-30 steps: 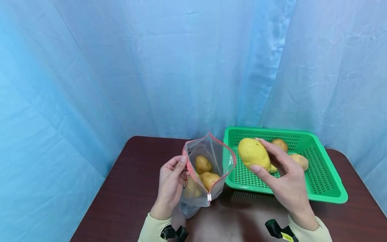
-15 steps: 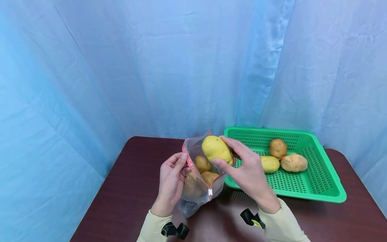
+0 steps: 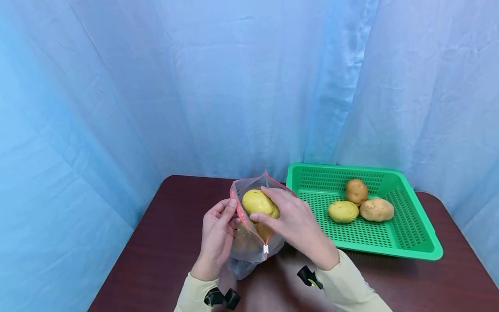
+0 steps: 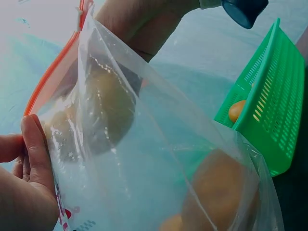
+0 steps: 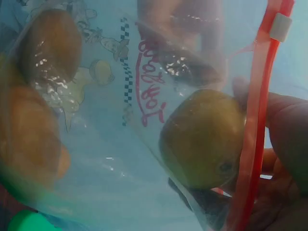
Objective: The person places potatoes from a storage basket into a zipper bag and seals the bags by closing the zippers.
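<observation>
A clear zip bag (image 3: 249,255) with a red zip edge stands with its mouth spread, several potatoes inside. My left hand (image 3: 219,234) pinches the left side of its rim between thumb and fingers. Reaching in from the right, my right hand (image 3: 298,221) grips a yellow potato (image 3: 257,203) within the bag's mouth. Through the plastic, the right wrist view shows this yellow potato (image 5: 204,139) just inside the red zip edge (image 5: 257,106), above the lower potatoes (image 5: 31,130). A white slider (image 3: 266,249) sits at the near end of the zip.
Right of the bag is a green perforated basket (image 3: 405,253) with a yellow potato (image 3: 343,211), a brown potato (image 3: 356,191) and a tan potato (image 3: 376,209). Everything stands on a dark wooden table (image 3: 156,251), with a blue curtain (image 3: 218,86) behind it.
My right hand has carried the yellow potato left from over the basket and down into the bag's mouth. My left hand keeps its pinch on the rim, shifting slightly left.
</observation>
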A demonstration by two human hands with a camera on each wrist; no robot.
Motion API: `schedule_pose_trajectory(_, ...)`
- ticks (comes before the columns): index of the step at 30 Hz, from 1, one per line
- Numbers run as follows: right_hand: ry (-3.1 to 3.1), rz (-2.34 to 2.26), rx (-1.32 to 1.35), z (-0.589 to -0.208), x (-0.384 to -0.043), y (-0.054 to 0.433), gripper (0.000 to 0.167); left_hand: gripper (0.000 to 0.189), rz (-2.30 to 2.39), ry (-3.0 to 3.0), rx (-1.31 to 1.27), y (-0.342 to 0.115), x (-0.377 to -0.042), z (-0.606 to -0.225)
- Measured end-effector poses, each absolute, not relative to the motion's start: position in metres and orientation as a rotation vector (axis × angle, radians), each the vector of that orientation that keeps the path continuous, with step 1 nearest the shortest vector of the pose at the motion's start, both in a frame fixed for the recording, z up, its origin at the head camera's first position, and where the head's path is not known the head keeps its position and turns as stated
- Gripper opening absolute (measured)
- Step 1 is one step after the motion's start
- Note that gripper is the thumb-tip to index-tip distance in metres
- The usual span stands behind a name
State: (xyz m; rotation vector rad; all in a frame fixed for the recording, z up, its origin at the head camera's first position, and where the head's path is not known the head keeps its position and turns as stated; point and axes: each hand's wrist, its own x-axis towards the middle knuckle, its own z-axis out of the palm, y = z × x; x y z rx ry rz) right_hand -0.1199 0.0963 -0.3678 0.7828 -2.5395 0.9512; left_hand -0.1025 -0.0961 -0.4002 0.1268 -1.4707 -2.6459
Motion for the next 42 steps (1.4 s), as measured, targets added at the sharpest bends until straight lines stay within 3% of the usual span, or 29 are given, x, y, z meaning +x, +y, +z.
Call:
schedule_pose_trajectory(5, -2.585, 0.948, 0.886, -0.368, -0.129, 0.096, 0.072, 0.008, -2.662, -1.439, 0.114, -0.099, -0.103, -0.400)
schedule_pose_trajectory(9, -2.473, 1.066, 0.922, -0.372, -0.130, 0.106, 0.063, 0.010, -2.646, -1.420, 0.135, -0.104, -0.101, -0.400)
schedule_pose_trajectory(14, -2.267, 1.078, 0.667, -0.380, -0.125, 0.130, 0.041, 0.012, -2.644, -1.408, 0.139, -0.108, -0.099, -0.401)
schedule_pose_trajectory(21, -2.652, 1.183, 0.392, -0.382, -0.126, 0.150, 0.027, 0.014, -2.627, -1.391, 0.123, -0.113, -0.098, -0.400)
schedule_pose_trajectory(32, -2.458, 1.517, 0.464, -0.374, -0.134, 0.125, 0.023, 0.006, -2.533, -1.579, 0.110, -0.106, -0.092, -0.400)
schedule_pose_trajectory(42, -2.367, 1.692, 0.428, -0.377, -0.134, 0.128, 0.024, 0.014, -2.588, -1.466, 0.106, -0.104, -0.096, -0.395)
